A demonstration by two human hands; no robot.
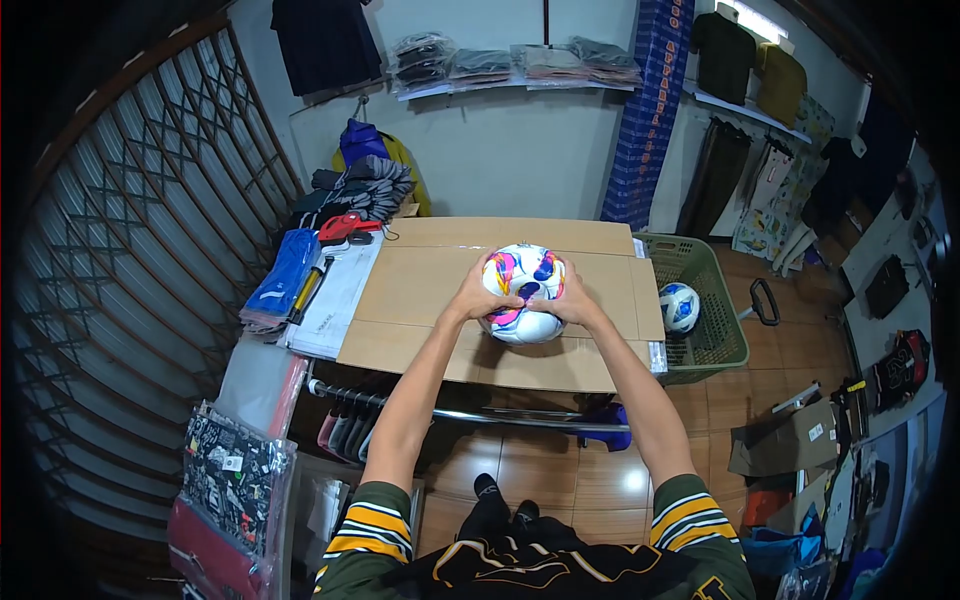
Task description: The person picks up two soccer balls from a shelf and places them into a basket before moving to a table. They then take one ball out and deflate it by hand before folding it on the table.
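Both my hands hold a white ball (528, 290) with pink, blue and orange markings above the cardboard-covered table (420, 290). On the ball's left side is my left hand (482, 292), its thumb pressed on the near face. My right hand (572, 296) grips the right side the same way, and the two thumbs nearly meet at the middle. The fingers behind the ball are mostly hidden. Whether the ball touches the cardboard cannot be made out.
A green basket (725, 325) holding a blue-and-white ball (679, 308) stands right of the table. Blue packages (285, 272), a red item (345, 228) and folded clothes (375, 185) lie at the left. A metal rail (470, 416) runs along the near edge.
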